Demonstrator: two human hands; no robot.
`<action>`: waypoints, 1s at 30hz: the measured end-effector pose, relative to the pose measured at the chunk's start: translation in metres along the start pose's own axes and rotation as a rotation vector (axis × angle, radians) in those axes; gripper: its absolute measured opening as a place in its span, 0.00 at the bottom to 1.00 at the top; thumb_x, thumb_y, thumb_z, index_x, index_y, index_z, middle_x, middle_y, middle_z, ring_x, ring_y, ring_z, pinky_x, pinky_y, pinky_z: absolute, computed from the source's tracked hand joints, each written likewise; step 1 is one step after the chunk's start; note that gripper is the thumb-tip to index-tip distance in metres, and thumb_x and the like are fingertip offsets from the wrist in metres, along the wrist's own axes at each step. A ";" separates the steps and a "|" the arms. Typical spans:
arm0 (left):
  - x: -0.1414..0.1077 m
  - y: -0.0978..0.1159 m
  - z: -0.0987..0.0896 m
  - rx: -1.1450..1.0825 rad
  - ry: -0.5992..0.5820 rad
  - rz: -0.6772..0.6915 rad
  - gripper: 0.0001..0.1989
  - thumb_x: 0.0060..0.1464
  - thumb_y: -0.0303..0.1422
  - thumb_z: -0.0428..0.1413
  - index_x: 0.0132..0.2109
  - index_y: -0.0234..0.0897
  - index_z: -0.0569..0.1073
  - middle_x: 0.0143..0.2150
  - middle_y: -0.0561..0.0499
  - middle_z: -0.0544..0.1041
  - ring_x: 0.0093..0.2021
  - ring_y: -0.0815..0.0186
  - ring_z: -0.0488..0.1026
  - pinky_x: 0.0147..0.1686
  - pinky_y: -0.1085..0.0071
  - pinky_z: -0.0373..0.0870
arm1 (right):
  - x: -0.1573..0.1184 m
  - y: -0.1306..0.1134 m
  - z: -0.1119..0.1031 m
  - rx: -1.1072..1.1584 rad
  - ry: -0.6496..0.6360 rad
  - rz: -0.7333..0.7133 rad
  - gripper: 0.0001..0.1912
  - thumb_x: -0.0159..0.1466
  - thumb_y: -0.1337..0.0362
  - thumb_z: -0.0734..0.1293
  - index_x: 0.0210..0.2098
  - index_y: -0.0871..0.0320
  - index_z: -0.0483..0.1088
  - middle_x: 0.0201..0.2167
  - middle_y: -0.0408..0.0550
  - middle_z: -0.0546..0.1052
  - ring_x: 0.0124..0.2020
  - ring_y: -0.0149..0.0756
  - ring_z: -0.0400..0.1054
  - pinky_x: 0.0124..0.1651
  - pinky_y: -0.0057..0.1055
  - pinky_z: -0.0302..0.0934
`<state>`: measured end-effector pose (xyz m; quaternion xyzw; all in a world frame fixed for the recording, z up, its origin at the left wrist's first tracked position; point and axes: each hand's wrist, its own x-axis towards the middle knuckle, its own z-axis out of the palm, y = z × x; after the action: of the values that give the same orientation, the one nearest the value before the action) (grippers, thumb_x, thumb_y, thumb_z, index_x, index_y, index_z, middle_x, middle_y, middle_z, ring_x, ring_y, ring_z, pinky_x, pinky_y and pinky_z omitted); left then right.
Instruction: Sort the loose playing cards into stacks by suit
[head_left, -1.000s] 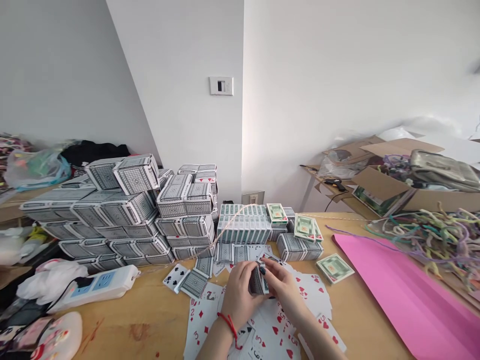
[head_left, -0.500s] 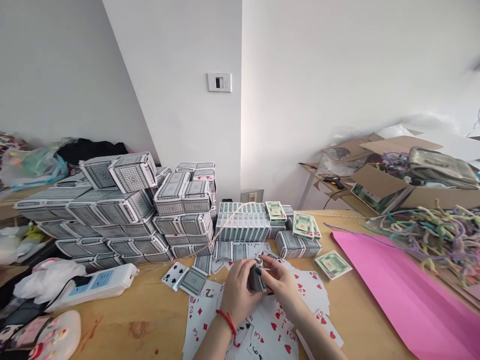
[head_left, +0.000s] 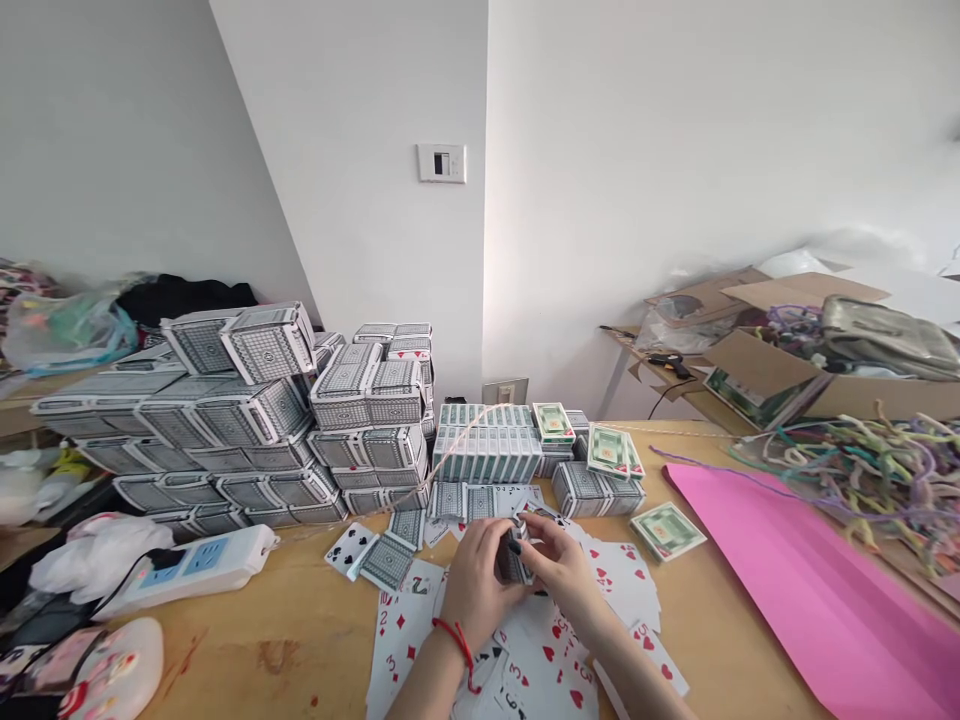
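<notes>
Cards [head_left: 540, 660]: loose, spread on the table [head_left: 232, 620] beneath both hands.
Left hand [head_left: 478, 580]: grasping the block from the left, fingers curled round it.
Right hand [head_left: 561, 565]: gripping the block from the right, dark-nailed thumb against it.
Block [head_left: 513, 566]: between both hands, over the cards.
Change, last second: pale strip beside the right thumb shows less; hands have stayed in place.
Meaning: probably close adjustment, not transfer.
Green pack [head_left: 667, 531]: on the table, right of the hands.
Stacks [head_left: 266, 345]: similar blocks, far left.
</notes>
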<state>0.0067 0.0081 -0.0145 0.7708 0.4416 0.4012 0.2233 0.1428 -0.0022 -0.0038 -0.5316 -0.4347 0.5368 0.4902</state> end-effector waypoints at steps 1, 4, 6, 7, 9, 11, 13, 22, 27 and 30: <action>0.000 0.000 0.000 0.001 -0.006 0.001 0.25 0.38 0.29 0.61 0.46 0.42 0.63 0.43 0.49 0.69 0.45 0.57 0.67 0.42 0.59 0.68 | 0.000 0.001 0.000 -0.006 -0.007 -0.006 0.25 0.49 0.53 0.68 0.44 0.59 0.65 0.32 0.49 0.72 0.31 0.39 0.68 0.21 0.25 0.60; 0.001 0.001 0.000 0.011 -0.016 0.011 0.25 0.38 0.28 0.61 0.46 0.41 0.63 0.43 0.49 0.70 0.44 0.58 0.68 0.41 0.60 0.69 | 0.001 0.002 -0.001 -0.021 -0.028 -0.005 0.25 0.50 0.54 0.68 0.43 0.59 0.66 0.32 0.49 0.73 0.32 0.39 0.68 0.22 0.25 0.60; 0.001 0.001 0.000 0.023 -0.008 0.019 0.25 0.38 0.27 0.60 0.46 0.41 0.63 0.43 0.49 0.70 0.44 0.58 0.68 0.42 0.59 0.68 | 0.000 0.001 -0.002 -0.006 -0.047 0.001 0.24 0.50 0.54 0.68 0.43 0.58 0.66 0.33 0.49 0.73 0.33 0.39 0.68 0.23 0.25 0.60; 0.001 0.000 0.000 0.031 0.000 0.026 0.25 0.38 0.27 0.60 0.46 0.41 0.63 0.43 0.49 0.70 0.44 0.58 0.68 0.42 0.59 0.68 | 0.000 0.000 -0.001 0.008 -0.053 0.007 0.23 0.50 0.54 0.68 0.42 0.58 0.66 0.34 0.49 0.73 0.33 0.39 0.67 0.23 0.24 0.59; 0.000 -0.001 0.000 0.044 0.017 0.042 0.25 0.38 0.27 0.60 0.46 0.40 0.64 0.43 0.48 0.70 0.45 0.57 0.67 0.43 0.58 0.67 | -0.001 -0.001 -0.001 0.040 -0.057 0.019 0.23 0.49 0.54 0.69 0.41 0.58 0.67 0.34 0.49 0.73 0.33 0.37 0.67 0.22 0.23 0.57; 0.000 -0.001 0.000 0.047 0.033 0.059 0.25 0.37 0.29 0.61 0.45 0.40 0.64 0.42 0.48 0.71 0.44 0.57 0.68 0.43 0.57 0.67 | -0.001 -0.002 0.001 0.075 -0.066 0.032 0.23 0.48 0.54 0.70 0.40 0.58 0.67 0.31 0.47 0.73 0.29 0.33 0.65 0.20 0.21 0.54; 0.001 0.000 0.000 0.043 0.045 0.073 0.25 0.37 0.31 0.62 0.45 0.40 0.64 0.42 0.48 0.71 0.44 0.56 0.68 0.43 0.57 0.67 | -0.002 -0.003 0.002 0.124 -0.097 0.043 0.22 0.49 0.53 0.70 0.39 0.58 0.66 0.26 0.44 0.72 0.24 0.29 0.62 0.19 0.21 0.51; 0.000 0.001 0.003 0.026 0.073 0.110 0.27 0.39 0.34 0.62 0.47 0.41 0.64 0.46 0.47 0.70 0.49 0.55 0.66 0.47 0.54 0.64 | -0.006 -0.004 0.004 0.344 -0.170 0.156 0.23 0.46 0.53 0.71 0.38 0.55 0.63 0.23 0.39 0.69 0.24 0.29 0.62 0.20 0.20 0.49; 0.000 0.002 0.003 0.028 0.074 0.136 0.28 0.39 0.35 0.62 0.48 0.42 0.63 0.47 0.47 0.70 0.50 0.56 0.66 0.50 0.51 0.62 | -0.008 -0.007 0.005 0.405 -0.178 0.167 0.23 0.45 0.54 0.72 0.36 0.55 0.63 0.26 0.41 0.70 0.26 0.30 0.63 0.23 0.21 0.53; 0.001 0.003 0.002 0.031 0.073 0.137 0.28 0.38 0.33 0.62 0.48 0.41 0.63 0.46 0.47 0.71 0.49 0.56 0.67 0.50 0.51 0.62 | -0.009 -0.010 0.006 0.415 -0.169 0.159 0.23 0.45 0.55 0.73 0.36 0.56 0.63 0.25 0.40 0.71 0.25 0.29 0.64 0.23 0.21 0.52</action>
<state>0.0098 0.0075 -0.0131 0.7875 0.4017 0.4364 0.1671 0.1370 -0.0093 0.0080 -0.4051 -0.3113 0.6942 0.5071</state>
